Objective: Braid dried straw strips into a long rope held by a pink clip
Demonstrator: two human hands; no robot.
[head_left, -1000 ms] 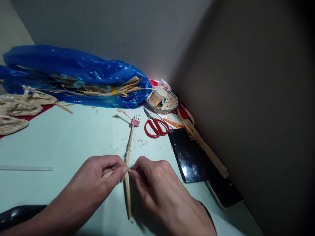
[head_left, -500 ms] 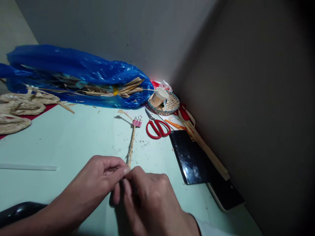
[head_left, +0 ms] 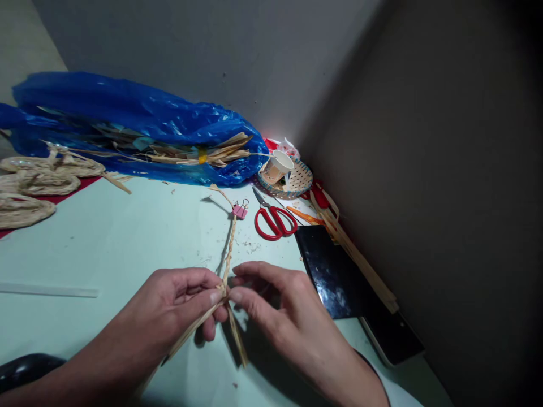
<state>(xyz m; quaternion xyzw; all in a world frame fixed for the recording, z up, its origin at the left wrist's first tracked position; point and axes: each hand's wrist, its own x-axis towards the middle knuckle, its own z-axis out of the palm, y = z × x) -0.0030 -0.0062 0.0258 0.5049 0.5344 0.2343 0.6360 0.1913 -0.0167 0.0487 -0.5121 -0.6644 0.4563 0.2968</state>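
Observation:
A thin straw braid runs toward me from a pink binder clip, which grips it near its far end. My left hand is closed in a pinch on the braid's near end. From that pinch one loose straw strand slants down to the left, across the hand, and another straw strand hangs down to the right. Close beside the braid on the right, my right hand has thumb and index finger apart; its thumb tip is at the strands, and I cannot tell whether it touches them.
Red-handled scissors lie right of the clip. A black tablet is farther right, partly under straw strips. Behind are a blue plastic bag of straw and a woven basket with a paper cup. Coiled braids sit at left.
My right hand has moved right and opened away from the pinch point, uncovering the loose strands. My left hand stays pinched on the braid. The view has shifted slightly.

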